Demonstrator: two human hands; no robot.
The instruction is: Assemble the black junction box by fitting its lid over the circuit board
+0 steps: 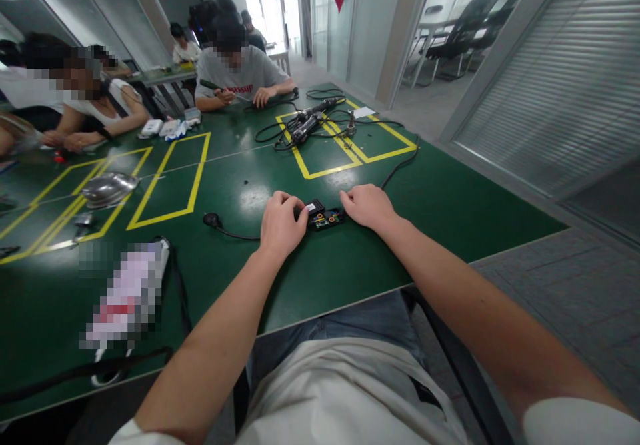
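A broad green workbench bears yellow tape rectangles and, toward its far right edge, a heap of dark cylindrical tools tangled in black cables. Nearer its front edge, the left hand appears to grasp the left end of a small black housing with exposed circuitry, thumb against it; the right hand curls beside the other end, and I cannot tell whether it pinches anything. A thin black cord leads from the left hand toward the bench's left side, ending in a round black plug. Snagging that cord could twist the housing and strain its connections; a slipping thumb could scrape the tiny orange rings inside.
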